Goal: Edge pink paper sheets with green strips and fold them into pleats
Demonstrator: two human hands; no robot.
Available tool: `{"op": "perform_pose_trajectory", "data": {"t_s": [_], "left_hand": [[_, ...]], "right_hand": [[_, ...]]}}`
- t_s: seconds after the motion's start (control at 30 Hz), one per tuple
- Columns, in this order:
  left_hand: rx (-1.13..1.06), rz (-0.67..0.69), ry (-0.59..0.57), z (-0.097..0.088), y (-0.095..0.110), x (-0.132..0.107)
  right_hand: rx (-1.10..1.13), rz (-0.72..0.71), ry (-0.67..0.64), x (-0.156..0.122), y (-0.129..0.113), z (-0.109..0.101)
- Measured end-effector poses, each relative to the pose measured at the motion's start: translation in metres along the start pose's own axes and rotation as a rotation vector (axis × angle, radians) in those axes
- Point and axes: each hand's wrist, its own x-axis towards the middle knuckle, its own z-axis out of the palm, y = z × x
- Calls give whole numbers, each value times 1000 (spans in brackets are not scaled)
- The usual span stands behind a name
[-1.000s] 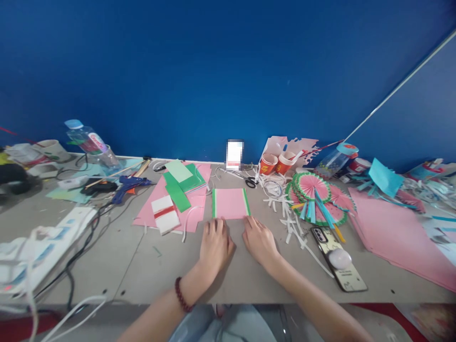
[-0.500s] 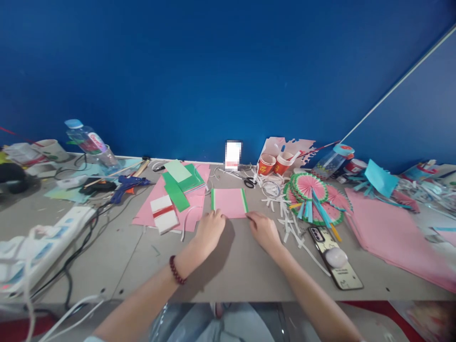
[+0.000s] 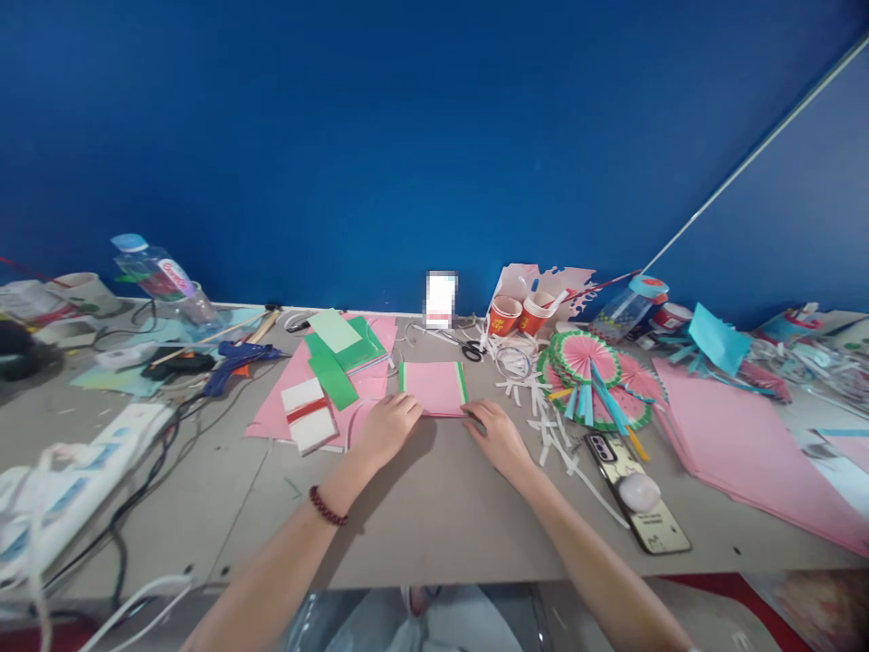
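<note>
A pink sheet of paper (image 3: 434,389) with green and white strips along its left and right sides lies flat on the table in front of me. My left hand (image 3: 388,429) is closed at its near left corner, fingers together on the near edge. My right hand (image 3: 501,440) grips the near right corner between thumb and fingers. A thin darker pink band shows along the near edge between the hands. My fingertips partly cover both near corners. Left of the sheet are green paper pieces (image 3: 336,380) and a white block with a red band (image 3: 309,415).
Scissors (image 3: 473,350) lie behind the sheet, near an upright lit phone (image 3: 441,299). On the right are white paper strips (image 3: 553,435), pleated watermelon fans (image 3: 590,376), a patterned phone (image 3: 638,498) and red paper cups (image 3: 506,315). A blue glue gun (image 3: 237,359) and power strip (image 3: 88,484) lie left.
Both hands stay at the sheet's near corners with only slight finger movement. A darker band along the near edge shows more clearly. The whole view has shifted a little.
</note>
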Motion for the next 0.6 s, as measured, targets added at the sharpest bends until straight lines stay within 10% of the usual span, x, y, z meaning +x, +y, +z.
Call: {"op": "perform_pose_trajectory", "data": {"t_s": [0.4,0.6], "left_hand": [[-31,-118,535,-5,12,0],[-264,45,336,-3,38,-1]], "right_hand": [[172,25,175,-2,-12,1],[601,192,160,-1,-21,6]]}}
